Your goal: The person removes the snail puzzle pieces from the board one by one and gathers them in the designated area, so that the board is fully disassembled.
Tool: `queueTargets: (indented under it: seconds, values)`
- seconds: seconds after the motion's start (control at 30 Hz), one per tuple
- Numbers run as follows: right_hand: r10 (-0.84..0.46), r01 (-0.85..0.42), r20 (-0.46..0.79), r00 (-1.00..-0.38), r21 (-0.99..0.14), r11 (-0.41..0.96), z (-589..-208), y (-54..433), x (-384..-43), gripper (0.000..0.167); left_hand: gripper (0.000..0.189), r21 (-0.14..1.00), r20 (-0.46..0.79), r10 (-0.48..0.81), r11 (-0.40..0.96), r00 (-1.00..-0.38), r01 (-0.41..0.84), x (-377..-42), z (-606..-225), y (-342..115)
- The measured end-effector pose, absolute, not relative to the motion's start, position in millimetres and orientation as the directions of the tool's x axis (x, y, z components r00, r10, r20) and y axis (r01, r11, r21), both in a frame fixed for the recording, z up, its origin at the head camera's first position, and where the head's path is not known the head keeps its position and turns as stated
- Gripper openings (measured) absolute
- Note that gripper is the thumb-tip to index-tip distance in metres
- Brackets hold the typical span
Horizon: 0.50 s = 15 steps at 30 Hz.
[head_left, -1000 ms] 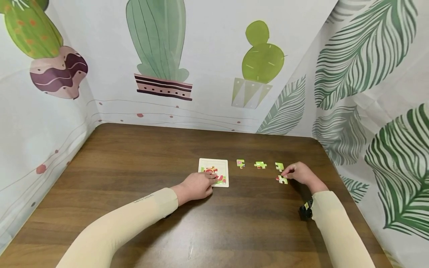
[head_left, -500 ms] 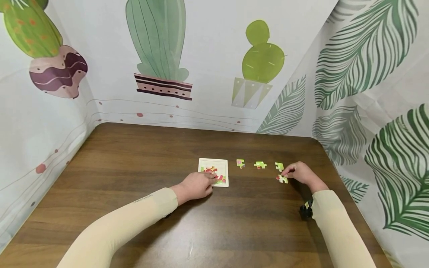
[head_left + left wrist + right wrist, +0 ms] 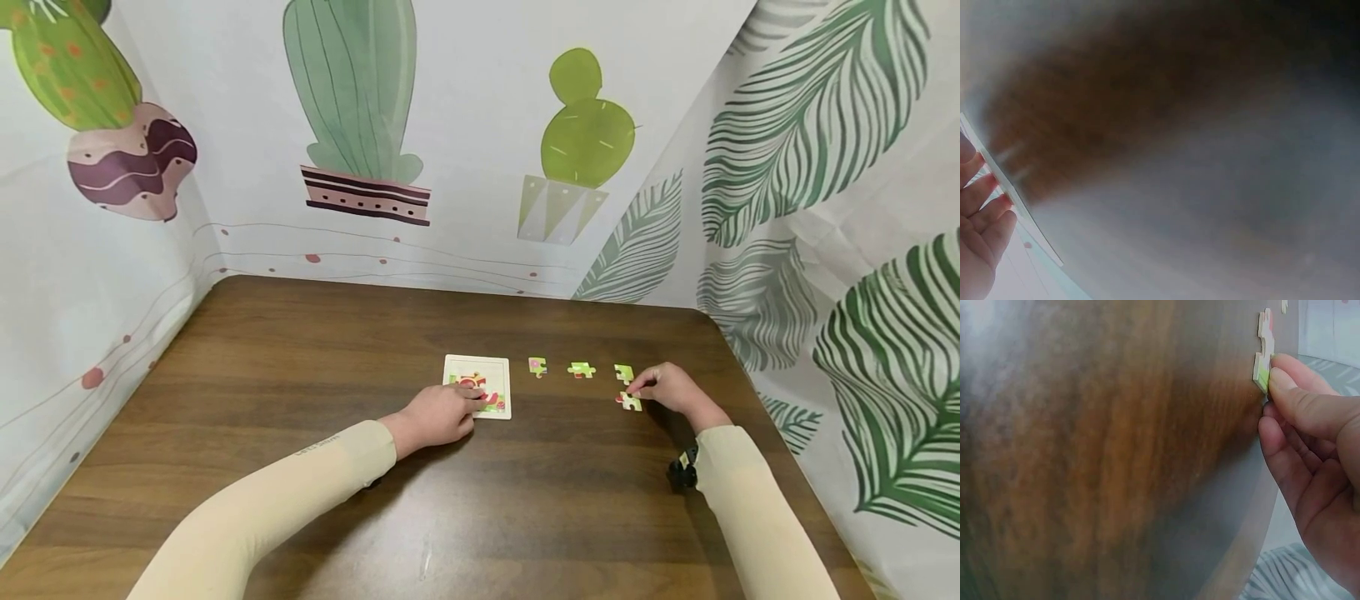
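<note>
In the head view my left hand (image 3: 441, 414) lies over the lower left of a square puzzle board (image 3: 456, 363) with a red picture in it. The left wrist view has the fingers (image 3: 977, 201) stretched to the edge of the board (image 3: 1030, 220). Toward the right of the table, my right hand (image 3: 670, 386) pinches a jigsaw piece (image 3: 628, 402) by its edge. Thumb and forefinger meet on this white, red and green piece (image 3: 1262, 374) in the right wrist view, the other fingers curled below.
A green jigsaw piece (image 3: 623, 372) lies just beyond the pinched one. Two more, a green piece (image 3: 581, 369) and a green piece with a pink spot (image 3: 537, 365), lie between it and the board. Patterned cloth (image 3: 472, 217) hangs behind the wooden table (image 3: 337, 333).
</note>
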State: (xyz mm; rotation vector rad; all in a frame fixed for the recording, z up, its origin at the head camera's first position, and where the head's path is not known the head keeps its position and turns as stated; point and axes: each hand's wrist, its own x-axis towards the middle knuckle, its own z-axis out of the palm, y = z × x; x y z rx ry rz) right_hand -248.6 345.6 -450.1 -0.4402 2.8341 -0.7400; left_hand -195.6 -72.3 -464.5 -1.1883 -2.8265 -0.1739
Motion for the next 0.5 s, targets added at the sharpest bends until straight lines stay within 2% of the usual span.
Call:
queueTargets:
  seconds: [0.3, 0.5]
  values:
    - [-0.34, -0.244, -0.096, -0.936, -0.519, 0.819, -449.5, 348.5, -248.5, 0.005, 0.035, 0.082, 0.106, 0.711, 0.69, -0.695, 0.719, -197.3, -465.0, -71.6]
    - [-0.311, -0.202, -0.122, -0.942, -0.532, 0.822, -446.2, 348.4, -249.7, 0.006, 0.033, 0.086, 0.122, 0.718, 0.68, -0.685, 0.728, -198.1, -464.7, -72.2]
